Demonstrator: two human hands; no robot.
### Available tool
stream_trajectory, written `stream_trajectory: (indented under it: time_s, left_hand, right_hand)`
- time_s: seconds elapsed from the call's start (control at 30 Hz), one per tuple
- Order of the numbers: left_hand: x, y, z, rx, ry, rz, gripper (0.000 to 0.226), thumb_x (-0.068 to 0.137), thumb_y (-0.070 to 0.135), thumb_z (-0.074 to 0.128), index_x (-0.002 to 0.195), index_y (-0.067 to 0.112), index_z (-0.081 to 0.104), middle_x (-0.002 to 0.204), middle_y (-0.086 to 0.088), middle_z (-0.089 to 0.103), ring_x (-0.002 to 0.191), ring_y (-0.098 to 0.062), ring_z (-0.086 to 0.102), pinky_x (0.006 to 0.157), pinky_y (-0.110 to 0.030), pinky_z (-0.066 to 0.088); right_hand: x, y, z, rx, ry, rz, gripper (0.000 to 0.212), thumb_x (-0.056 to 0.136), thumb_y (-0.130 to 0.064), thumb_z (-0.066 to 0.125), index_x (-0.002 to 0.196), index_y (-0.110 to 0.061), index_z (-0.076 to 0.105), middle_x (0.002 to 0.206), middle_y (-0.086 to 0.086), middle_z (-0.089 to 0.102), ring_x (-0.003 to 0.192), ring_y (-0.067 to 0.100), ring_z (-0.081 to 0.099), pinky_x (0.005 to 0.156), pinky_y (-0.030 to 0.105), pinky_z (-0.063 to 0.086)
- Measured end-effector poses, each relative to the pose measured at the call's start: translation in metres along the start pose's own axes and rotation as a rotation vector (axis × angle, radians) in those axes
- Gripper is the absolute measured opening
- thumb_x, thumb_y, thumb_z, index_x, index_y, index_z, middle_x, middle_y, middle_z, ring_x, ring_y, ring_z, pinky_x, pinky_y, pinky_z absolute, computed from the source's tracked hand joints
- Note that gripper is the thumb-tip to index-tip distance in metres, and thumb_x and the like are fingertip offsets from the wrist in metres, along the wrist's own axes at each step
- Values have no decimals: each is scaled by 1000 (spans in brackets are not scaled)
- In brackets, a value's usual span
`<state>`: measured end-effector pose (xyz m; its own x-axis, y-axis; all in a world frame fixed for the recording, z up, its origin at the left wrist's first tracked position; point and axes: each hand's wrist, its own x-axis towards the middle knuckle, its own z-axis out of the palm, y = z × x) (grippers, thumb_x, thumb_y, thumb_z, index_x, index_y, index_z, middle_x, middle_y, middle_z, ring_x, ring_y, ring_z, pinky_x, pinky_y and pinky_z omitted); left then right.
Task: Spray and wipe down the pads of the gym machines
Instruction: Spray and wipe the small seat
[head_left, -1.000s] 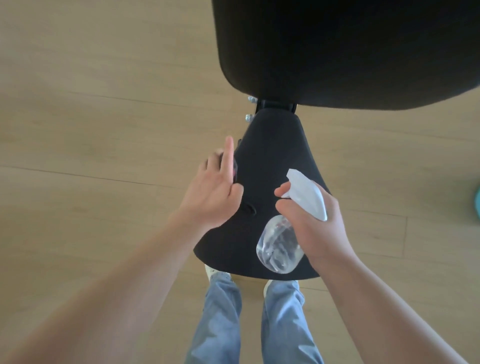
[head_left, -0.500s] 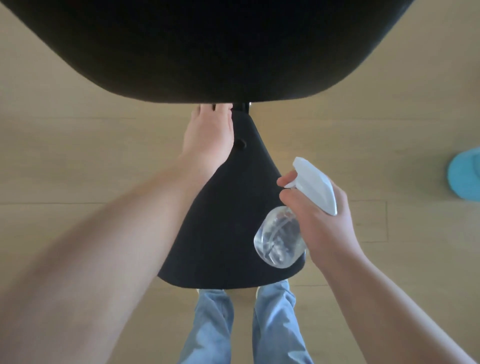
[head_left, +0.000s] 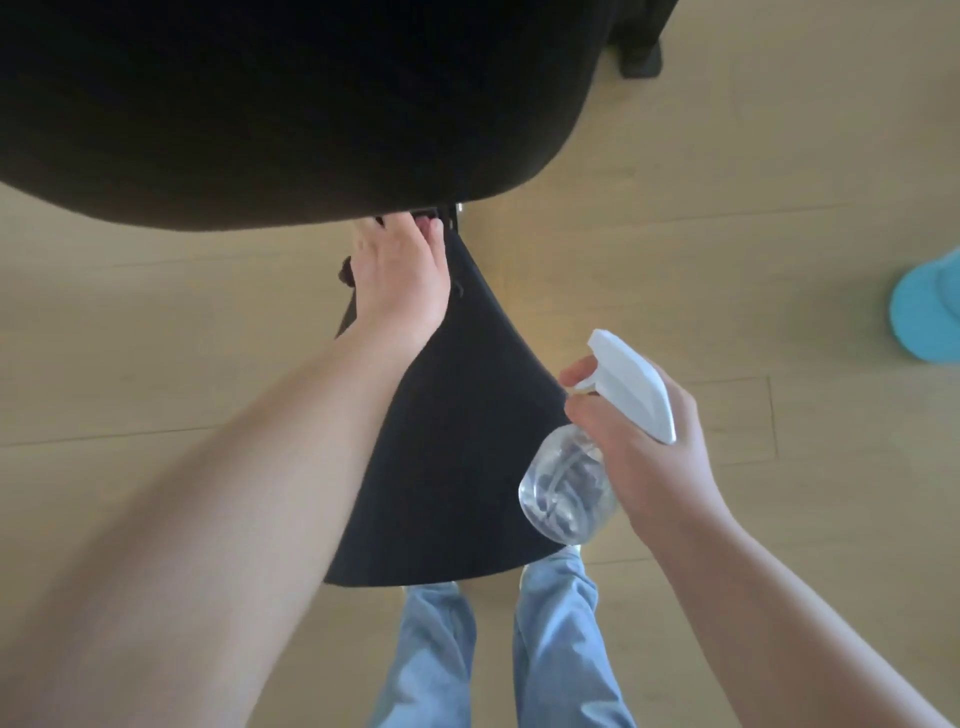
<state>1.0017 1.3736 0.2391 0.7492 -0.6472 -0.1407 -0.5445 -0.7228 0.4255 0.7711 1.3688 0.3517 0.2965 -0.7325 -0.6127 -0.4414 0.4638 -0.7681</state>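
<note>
1. The left hand (head_left: 400, 283) lies on the thin end of the small pad (head_left: 457, 441). Its fingers go into the gap under the big pad (head_left: 311, 104), so the tips are hidden. I cannot tell if its grip is open or has hold of something in there.
2. The big pad fills the top of the view and is cut off at the top and left. It is very dark, so wet spots or dirt would not show. I think it is soft on top and firm inside, and will stay put when pushed.
3. The small pad sits in the middle, above the legs (head_left: 431, 654). It looks smooth, so a wipe should slide over it easily. No cloth shows anywhere.
4. The bottle (head_left: 569, 488) is at the small pad's right edge, up off the floor (head_left: 156, 338). It is clear, hard plastic and I think it is light. It may get slippery when wet. The neck under the white top is the best place to hold it.
5. The right hand (head_left: 660, 457) has its grip closed round that neck, with 1 finger out front by the trigger.
6. A blue thing (head_left: 924, 312) lies on the floor at the far right. It is cut off, so I cannot tell what it is.
</note>
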Motion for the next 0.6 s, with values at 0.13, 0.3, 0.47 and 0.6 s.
stream_trajectory:
  time_s: [0.13,0.3,0.47,0.6]
  left_hand:
    - [5,10,2,24,-38,239,28,107,23,41,115,8,62,122,-12,57,111,-30,56,97,-44,46]
    - [-25,35,-1,189,-565,883,27,107,25,44,103,15,68,103,-2,63,95,-23,61,87,-41,48]
    - [-23,24,-7,257,-540,917,39,100,52,37,117,29,64,112,8,65,99,-13,55,110,-40,34]
    - [6,40,-8,621,-444,608,53,100,59,28,113,25,67,105,-1,72,122,-25,56,120,-59,18]
  right_hand:
    - [2,6,-6,36,50,16,13,82,-10,71,91,-19,71,101,10,70,73,11,59,67,29,50]
    - [0,10,-10,52,38,-14,15,84,-7,71,92,-19,71,99,13,69,71,10,59,61,21,50]
    - [-9,14,-20,88,39,-4,14,79,-15,69,91,-21,71,99,9,70,72,9,59,64,25,51]
    - [-12,17,-31,67,41,-5,17,86,-5,69,90,-21,70,98,2,72,74,6,61,64,20,51]
